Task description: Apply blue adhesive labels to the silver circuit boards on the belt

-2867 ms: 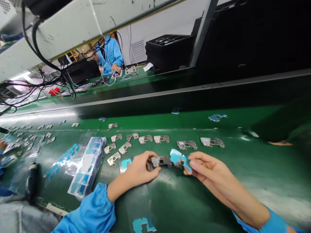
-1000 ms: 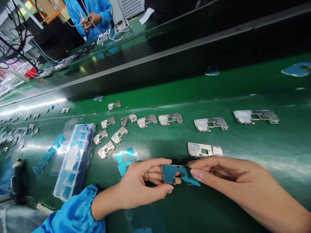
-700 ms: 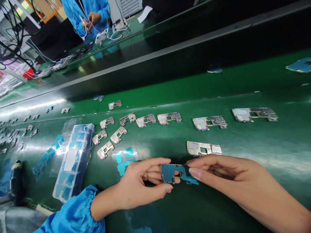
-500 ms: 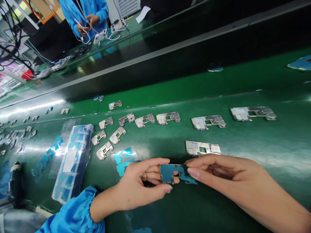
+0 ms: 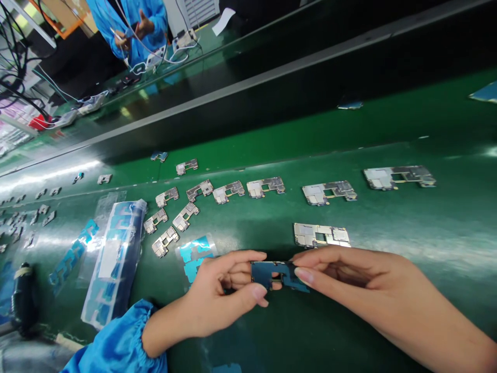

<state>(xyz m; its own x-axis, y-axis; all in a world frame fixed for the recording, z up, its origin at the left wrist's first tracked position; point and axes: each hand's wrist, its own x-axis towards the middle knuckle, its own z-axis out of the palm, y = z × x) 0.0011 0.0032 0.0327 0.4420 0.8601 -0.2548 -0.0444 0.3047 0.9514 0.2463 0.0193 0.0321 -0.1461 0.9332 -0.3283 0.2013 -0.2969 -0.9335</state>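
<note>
Green worktop spans the frame, and at lower centre the left hand cradles and the right hand pinches opposite ends of a blue-faced circuit board, best steadied by its edges with light, even pressure.

A single camera, worn on the person's head, looks forward and steeply down over the green worktop. The left hand and right hand are close to the lens and fill much of the lower half, with the blue-faced circuit board between them just below and right of centre. The forearms enter from the bottom edge and lower right corner. The view is wide and slanted: a long grey rail climbs from the left edge to the upper right. Far off at top left, the frame cuts a co-worker above the chest.
</note>
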